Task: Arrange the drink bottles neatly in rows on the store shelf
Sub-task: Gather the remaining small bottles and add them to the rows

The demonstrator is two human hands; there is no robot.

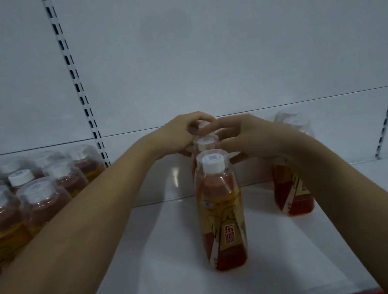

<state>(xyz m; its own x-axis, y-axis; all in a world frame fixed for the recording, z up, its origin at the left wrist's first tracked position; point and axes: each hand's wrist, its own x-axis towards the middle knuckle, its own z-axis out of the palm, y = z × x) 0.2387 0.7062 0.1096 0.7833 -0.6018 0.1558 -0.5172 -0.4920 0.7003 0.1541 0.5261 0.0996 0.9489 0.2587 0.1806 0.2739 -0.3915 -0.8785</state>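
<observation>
Head view, left hand (pixel 172 135) and right hand (pixel 250 136) curled gripping rear bottle (pixel 204 142), front bottle (pixel 220 209) blocking, bottle cluster (pixel 23 200) left.

The front bottle (pixel 220 209), nearest this side of the fingers (pixel 198 120), is clear, glossy plastic with a smooth printed label and a matt white plastic cap (pixel 212 162) under a transparent overcap. The shelf (pixel 172 267) beneath looks like smooth painted metal with a soft sheen; the back panel (pixel 220 38) behind the fingers is matt.
</observation>
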